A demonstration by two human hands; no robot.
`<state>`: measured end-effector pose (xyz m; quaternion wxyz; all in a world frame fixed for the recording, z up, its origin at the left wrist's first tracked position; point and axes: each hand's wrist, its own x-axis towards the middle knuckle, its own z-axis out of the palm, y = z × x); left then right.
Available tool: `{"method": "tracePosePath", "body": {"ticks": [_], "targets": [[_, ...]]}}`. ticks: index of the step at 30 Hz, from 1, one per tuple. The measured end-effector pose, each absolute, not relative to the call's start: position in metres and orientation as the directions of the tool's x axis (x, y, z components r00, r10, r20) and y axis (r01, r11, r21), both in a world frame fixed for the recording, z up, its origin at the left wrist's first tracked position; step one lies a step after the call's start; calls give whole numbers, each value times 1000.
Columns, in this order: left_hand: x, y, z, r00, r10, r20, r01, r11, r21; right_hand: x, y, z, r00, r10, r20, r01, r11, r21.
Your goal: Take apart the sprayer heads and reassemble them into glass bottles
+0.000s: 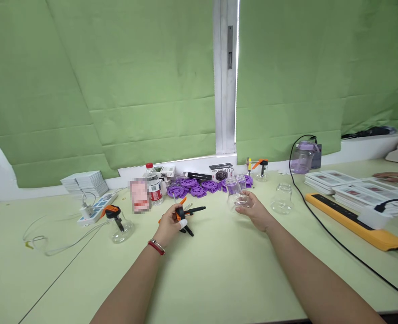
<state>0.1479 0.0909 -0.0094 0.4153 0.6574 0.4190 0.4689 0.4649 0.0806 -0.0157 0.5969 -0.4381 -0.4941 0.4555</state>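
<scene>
Fingers of my left hand (pixel 169 223) are closed round a bunch of black and orange parts (pixel 181 215), with black rods sticking out to the right and downward. To the right, my right hand (pixel 253 209) grips a clear bottle (pixel 235 195) by its lower part, the neck tilted away. Another small clear neck (pixel 241 181) shows just behind that bottle. A clear bottle (pixel 281 199) stands on the table (pixel 215 274) right of my right hand. At the left stands a clear bottle with an orange and black top (pixel 118 225).
Purple parts (pixel 198 190) lie by the wall beside a red-capped water bottle (pixel 155 186). A white power strip (pixel 97 208) is at the left. On the right are an orange power strip (pixel 350 220), a black cable, stacked cards (pixel 347 182) and another person's hand (pixel 396 177).
</scene>
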Motion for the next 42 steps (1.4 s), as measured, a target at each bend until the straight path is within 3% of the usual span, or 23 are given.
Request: {"method": "tracePosePath", "body": {"ticks": [6,14,23,32,42], "targets": [[147,88,-4,156,958,241,47,-251,967,463,74,-8,-33,987,159,-291,143,-946],[151,86,-4,176,956,236,35,-246,969,462,73,-8,-66,996,53,-255,34,-966],[160,86,-12,255,949,185,27,-199,980,442,65,-5,-224,973,52,-235,-2,-972],[154,83,-2,231,949,216,-38,-213,976,460,74,-10,-102,994,29,-211,7,-977],[173,77,-12,359,923,142,20,-160,987,424,62,-10,-283,958,50,-268,-29,-963]]}}
